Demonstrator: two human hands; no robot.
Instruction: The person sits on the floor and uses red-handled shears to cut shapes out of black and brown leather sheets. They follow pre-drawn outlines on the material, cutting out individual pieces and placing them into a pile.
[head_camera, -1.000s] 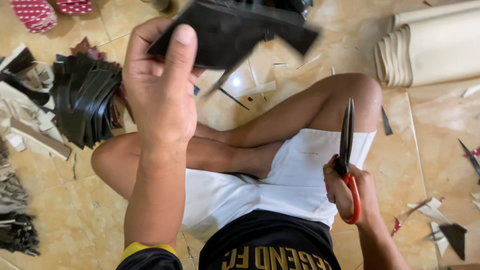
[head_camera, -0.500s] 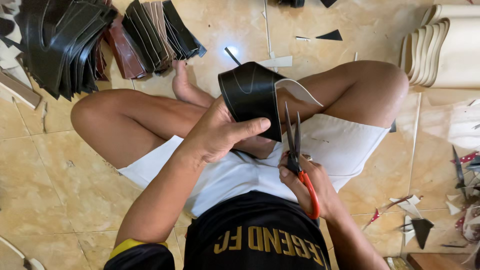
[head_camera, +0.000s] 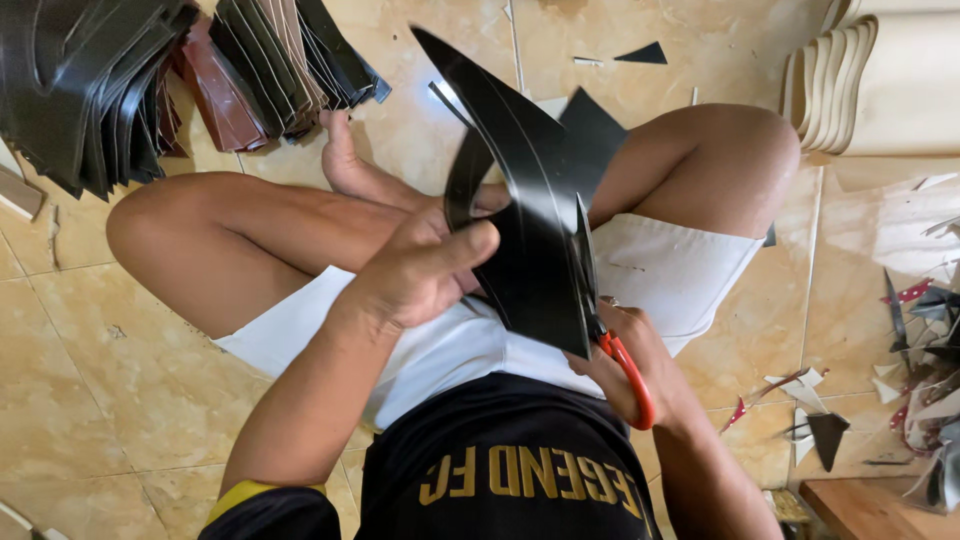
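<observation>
Over my lap, left hand (head_camera: 420, 275) now grips the raised black sheet (head_camera: 530, 230); right hand (head_camera: 625, 365), at four o'clock, apparently closes red-handled scissors (head_camera: 605, 320) into it.

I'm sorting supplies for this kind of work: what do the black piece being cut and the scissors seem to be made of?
The black piece, held by the left hand, looks like thin synthetic leather or rubbery sheet: semi-gloss, and it curves without creasing. The scissors in the right hand appear to have dark metal blades and glossy orange-red handle loops, probably plastic.
</observation>
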